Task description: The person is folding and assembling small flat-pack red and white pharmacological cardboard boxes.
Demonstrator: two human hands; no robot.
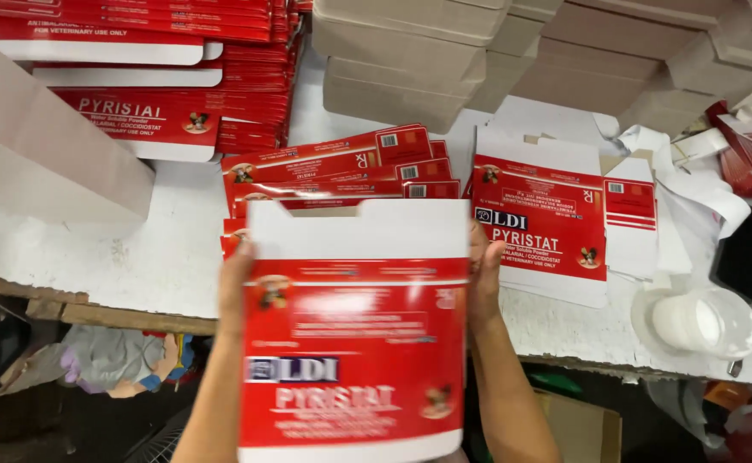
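— Hands on what?
— Left hand (237, 287) and right hand (484, 279) clamp opposite side edges of an upright red-and-white flat cardboard carton (354, 343), long axis vertical, held between them above the white counter (136, 249) edge, equally near both.

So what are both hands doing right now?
Left hand: closed on the left edge of the red and white carton.
Right hand: gripping its right edge.
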